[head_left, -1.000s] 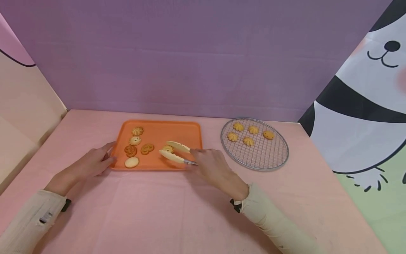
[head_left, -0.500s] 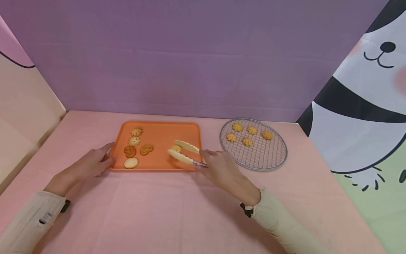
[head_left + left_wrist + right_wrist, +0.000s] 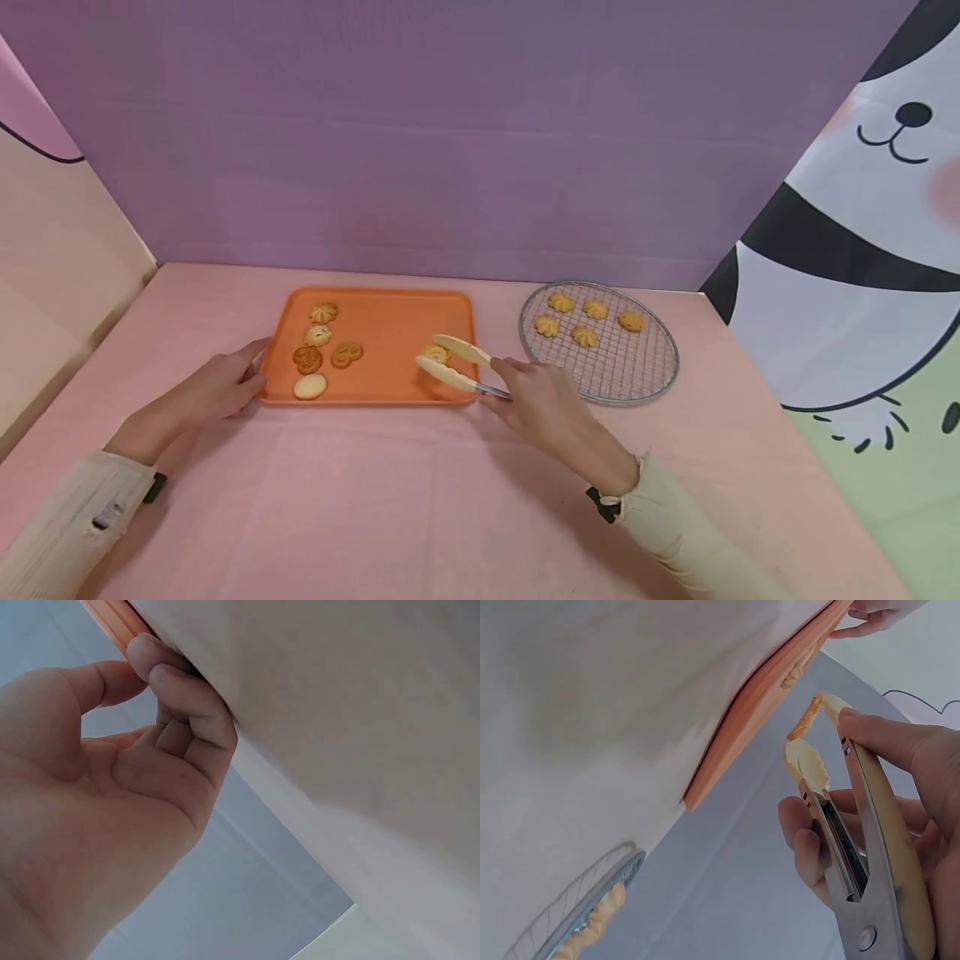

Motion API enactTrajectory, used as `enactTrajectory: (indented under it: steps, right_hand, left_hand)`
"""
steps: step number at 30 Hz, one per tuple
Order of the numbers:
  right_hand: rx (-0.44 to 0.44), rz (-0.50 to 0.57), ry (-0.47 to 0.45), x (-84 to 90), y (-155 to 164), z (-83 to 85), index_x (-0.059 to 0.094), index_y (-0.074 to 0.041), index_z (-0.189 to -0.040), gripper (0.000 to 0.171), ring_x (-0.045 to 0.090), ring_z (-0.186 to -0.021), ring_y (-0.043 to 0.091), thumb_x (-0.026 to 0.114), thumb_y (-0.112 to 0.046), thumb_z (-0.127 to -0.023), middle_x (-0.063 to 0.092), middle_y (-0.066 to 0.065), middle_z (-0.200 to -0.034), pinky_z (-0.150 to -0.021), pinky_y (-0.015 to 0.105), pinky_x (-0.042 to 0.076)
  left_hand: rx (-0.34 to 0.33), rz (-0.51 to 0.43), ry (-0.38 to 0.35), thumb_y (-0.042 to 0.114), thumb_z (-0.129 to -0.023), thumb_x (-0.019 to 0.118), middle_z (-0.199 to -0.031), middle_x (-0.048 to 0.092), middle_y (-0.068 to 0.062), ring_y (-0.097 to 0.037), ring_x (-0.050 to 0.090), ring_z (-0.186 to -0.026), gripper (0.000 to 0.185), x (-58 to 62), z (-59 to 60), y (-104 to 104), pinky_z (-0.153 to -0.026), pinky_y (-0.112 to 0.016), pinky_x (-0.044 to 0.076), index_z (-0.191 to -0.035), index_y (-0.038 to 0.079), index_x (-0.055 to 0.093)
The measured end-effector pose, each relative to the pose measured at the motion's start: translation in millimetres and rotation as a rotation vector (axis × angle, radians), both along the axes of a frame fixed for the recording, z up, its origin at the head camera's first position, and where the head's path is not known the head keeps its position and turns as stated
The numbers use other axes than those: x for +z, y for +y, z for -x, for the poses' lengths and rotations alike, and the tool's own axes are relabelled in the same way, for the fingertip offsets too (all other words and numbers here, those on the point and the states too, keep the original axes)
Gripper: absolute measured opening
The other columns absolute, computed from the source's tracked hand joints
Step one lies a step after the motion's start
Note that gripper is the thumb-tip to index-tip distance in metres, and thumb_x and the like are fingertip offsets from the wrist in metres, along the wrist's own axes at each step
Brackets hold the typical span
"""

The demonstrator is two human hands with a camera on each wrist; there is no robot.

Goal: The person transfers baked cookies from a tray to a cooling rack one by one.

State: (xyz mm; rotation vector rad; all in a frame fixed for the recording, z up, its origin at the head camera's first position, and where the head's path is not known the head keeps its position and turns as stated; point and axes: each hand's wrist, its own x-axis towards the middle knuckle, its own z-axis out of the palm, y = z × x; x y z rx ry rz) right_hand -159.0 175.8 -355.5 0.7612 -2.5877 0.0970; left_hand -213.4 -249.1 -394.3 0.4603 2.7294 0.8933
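Observation:
My left hand [image 3: 213,387] pinches the left edge of an orange tray [image 3: 390,312] between thumb and fingers; the left wrist view shows the fingertips on the tray's edge. My right hand [image 3: 551,408] holds a pair of tongs [image 3: 877,847] with cream-coloured tips. Between those tips is a round ridged cookie [image 3: 807,720], held above the right part of the tray. Along the tray's left side lie a fluted cookie [image 3: 324,312], a speckled cookie [image 3: 318,335], two pretzel-shaped cookies, one of them brown [image 3: 307,359], and a pale oval cookie [image 3: 310,386].
To the right of the tray lies a round wire rack [image 3: 630,375] bearing several fluted cookies [image 3: 584,336] and one smooth brown cookie [image 3: 631,321]. Pink cloth [image 3: 360,500] covers the table. A purple backdrop [image 3: 450,150] stands behind it, with a panda print [image 3: 862,317] at the right.
My right hand has moved to the right with the tongs and the ridged cookie, from the tray's middle toward its right edge. The left hand has stayed on the tray's edge.

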Motion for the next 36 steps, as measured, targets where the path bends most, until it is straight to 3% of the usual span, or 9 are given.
enactTrajectory:
  steps: [4,7,18,22,28,36]
  right_hand:
    - [-0.006,0.025,0.002,2.5,6.5,-2.3,0.07,-0.005,-0.103,0.041,0.048,-0.049,0.01,0.083,-0.036,-0.08,0.069,0.002,-0.078,-0.04,0.025,0.036]
    - [-0.014,0.037,0.01,4.7,12.2,-3.9,0.071,-0.004,-0.109,0.045,0.053,-0.051,0.012,0.084,-0.036,-0.079,0.074,0.007,-0.089,-0.041,0.027,0.041]
    - [-0.036,0.058,0.092,5.5,36.8,-8.5,0.071,-0.007,-0.102,0.042,0.052,-0.049,0.016,0.086,-0.036,-0.076,0.07,0.003,-0.076,-0.04,0.032,0.04]
    - [-0.059,0.054,0.076,5.7,45.4,-10.9,0.07,-0.007,-0.1,0.039,0.053,-0.05,0.017,0.087,-0.034,-0.076,0.067,0.002,-0.071,-0.04,0.032,0.04]
    - [-0.089,0.057,0.042,7.5,59.8,-12.3,0.071,-0.003,-0.107,0.043,0.064,-0.058,0.024,0.085,-0.032,-0.078,0.073,0.009,-0.083,-0.045,0.037,0.046]
    - [-0.158,0.063,0.018,11.4,84.5,-15.3,0.07,-0.001,-0.107,0.042,0.064,-0.059,0.027,0.083,-0.031,-0.08,0.072,0.015,-0.083,-0.049,0.041,0.047]
  left_hand:
    - [-0.002,-0.008,0.009,0.005,-0.098,0.048,-0.076,0.055,-0.005,-0.016,0.052,-0.059,0.064,-0.5,-0.8,-0.4,-0.054,-0.028,0.044,-0.152,-0.01,0.02]
    - [-0.003,-0.013,0.009,0.004,-0.098,0.048,-0.076,0.055,-0.005,-0.016,0.051,-0.058,0.063,-0.4,-1.8,-1.0,-0.054,-0.028,0.044,-0.153,-0.01,0.02]
    - [-0.006,-0.014,0.009,0.004,-0.097,0.049,-0.075,0.054,-0.005,-0.016,0.051,-0.058,0.064,-0.4,-1.7,-1.4,-0.053,-0.028,0.044,-0.153,-0.009,0.021]
    - [-0.012,-0.016,0.004,0.004,-0.097,0.048,-0.074,0.055,-0.005,-0.016,0.051,-0.057,0.064,0.0,-1.3,-1.0,-0.052,-0.028,0.044,-0.153,-0.01,0.02]
    - [-0.01,-0.028,-0.009,0.004,-0.098,0.048,-0.074,0.055,-0.005,-0.017,0.051,-0.057,0.064,-0.3,-1.5,-1.1,-0.051,-0.028,0.043,-0.153,-0.01,0.019]
    - [-0.023,-0.049,-0.001,0.003,-0.098,0.048,-0.071,0.056,-0.004,-0.015,0.051,-0.055,0.064,0.0,-1.0,-2.5,-0.05,-0.027,0.043,-0.153,-0.01,0.019]
